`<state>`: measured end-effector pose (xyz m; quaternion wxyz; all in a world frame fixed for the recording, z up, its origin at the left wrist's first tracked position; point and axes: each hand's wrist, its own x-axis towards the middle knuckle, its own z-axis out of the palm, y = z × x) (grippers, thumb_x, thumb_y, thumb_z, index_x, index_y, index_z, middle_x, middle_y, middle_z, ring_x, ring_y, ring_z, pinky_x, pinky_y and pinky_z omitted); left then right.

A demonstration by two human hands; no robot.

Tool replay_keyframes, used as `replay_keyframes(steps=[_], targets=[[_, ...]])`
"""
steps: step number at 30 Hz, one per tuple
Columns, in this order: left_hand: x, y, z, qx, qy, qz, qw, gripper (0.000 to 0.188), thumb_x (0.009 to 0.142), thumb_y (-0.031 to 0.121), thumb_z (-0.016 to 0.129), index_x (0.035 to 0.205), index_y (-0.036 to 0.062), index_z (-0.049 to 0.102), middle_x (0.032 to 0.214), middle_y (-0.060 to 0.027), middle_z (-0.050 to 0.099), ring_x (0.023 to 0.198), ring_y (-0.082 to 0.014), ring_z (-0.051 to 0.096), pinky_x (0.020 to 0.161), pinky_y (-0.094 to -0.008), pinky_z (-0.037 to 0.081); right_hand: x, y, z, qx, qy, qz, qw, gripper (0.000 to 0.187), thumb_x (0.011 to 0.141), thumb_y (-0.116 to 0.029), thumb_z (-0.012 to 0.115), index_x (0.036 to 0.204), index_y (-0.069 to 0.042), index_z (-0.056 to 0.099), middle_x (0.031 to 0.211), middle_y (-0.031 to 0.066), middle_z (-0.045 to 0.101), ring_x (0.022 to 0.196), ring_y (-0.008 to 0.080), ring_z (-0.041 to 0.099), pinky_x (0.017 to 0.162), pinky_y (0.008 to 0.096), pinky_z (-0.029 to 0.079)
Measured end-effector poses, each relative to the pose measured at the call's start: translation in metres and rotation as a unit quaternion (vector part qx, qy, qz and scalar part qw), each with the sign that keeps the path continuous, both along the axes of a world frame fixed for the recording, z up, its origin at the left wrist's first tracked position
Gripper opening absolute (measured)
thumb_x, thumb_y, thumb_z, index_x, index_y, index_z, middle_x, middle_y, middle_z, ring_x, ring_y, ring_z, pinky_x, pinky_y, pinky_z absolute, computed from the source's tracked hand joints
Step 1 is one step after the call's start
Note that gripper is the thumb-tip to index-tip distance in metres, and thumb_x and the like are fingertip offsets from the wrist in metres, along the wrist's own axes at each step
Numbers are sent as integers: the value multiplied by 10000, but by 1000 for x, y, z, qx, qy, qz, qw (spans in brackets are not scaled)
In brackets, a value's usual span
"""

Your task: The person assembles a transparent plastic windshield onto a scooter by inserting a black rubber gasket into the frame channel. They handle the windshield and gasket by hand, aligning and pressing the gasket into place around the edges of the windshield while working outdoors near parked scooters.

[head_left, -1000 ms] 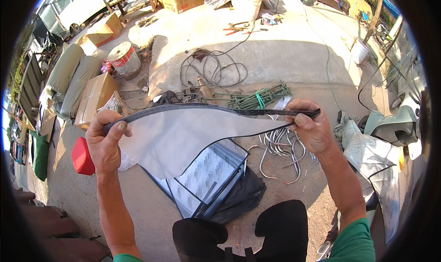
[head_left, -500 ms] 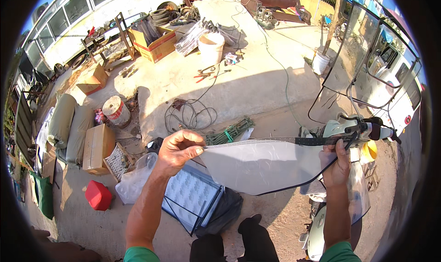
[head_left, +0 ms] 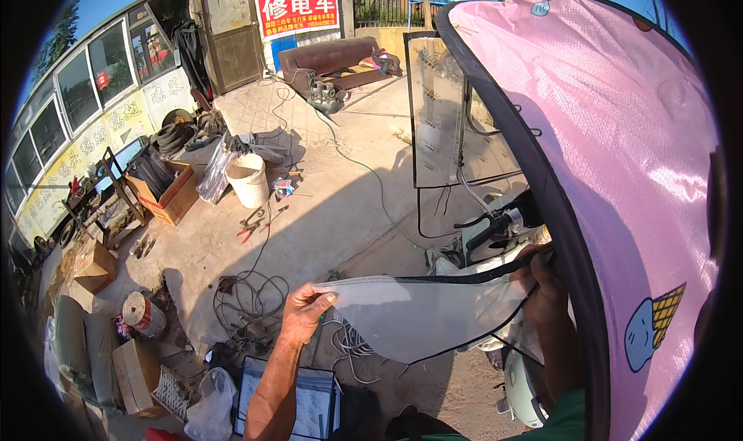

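My left hand point(head_left: 304, 316) pinches one end of a translucent, dark-edged sheet point(head_left: 433, 317) while my right hand point(head_left: 544, 292) holds the other. A pink canopy point(head_left: 635, 131) rises just right of my right hand, a handlebar point(head_left: 491, 232) shows beyond that hand, and tangled cable point(head_left: 232, 289) lies left of my left hand.

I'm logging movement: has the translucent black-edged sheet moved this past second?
Yes, rightward: the sheet overlapped the rectangular pale panels; now it's mostly to their right.
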<state>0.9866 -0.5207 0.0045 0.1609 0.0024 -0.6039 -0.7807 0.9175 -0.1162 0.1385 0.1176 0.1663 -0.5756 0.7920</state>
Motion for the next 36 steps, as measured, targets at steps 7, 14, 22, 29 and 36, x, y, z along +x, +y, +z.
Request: replay_keyframes(steps=[7, 14, 22, 29, 36], targets=[[-82, 17, -22, 44, 52, -70, 995, 106, 1003, 122, 705, 1009, 17, 722, 932, -46, 752, 837, -111, 669, 810, -278, 534, -31, 33, -1, 50, 5, -7, 999, 270, 1024, -302, 671, 1143, -64, 622, 943, 30, 628, 797, 109, 591, 767, 298, 481], [-138, 15, 3, 108, 50, -73, 990, 127, 1033, 164, 667, 1004, 48, 709, 880, -20, 728, 778, -95, 642, 751, -257, 512, -46, 13, 29, 98, 45, -77, 991, 309, 1013, -339, 681, 1086, -41, 639, 870, 15, 610, 794, 101, 553, 710, 271, 432], [-226, 23, 51, 138, 52, -111, 983, 182, 1064, 147, 594, 977, 17, 688, 821, -17, 676, 729, -109, 620, 695, -267, 507, -62, -1, 58, 88, 118, -119, 982, 263, 1039, -284, 643, 1114, -33, 622, 1002, 51, 528, 868, 124, 513, 729, 252, 422], [-302, 38, 76, 194, 52, -159, 967, 134, 1028, 142, 636, 1000, 30, 704, 818, -18, 677, 734, -94, 606, 700, -260, 495, -90, 14, 76, 152, 213, -141, 955, 369, 995, -353, 692, 1136, -21, 614, 1018, 96, 518, 839, 145, 524, 648, 243, 423], [-366, 64, 103, 174, 152, -176, 957, 144, 1047, 166, 620, 1017, 44, 691, 845, -10, 672, 759, -93, 605, 729, -260, 492, -108, 22, 109, 275, 301, -248, 879, 361, 1009, -366, 659, 1136, -30, 619, 1036, 90, 495, 835, 138, 518, 645, 233, 430]])
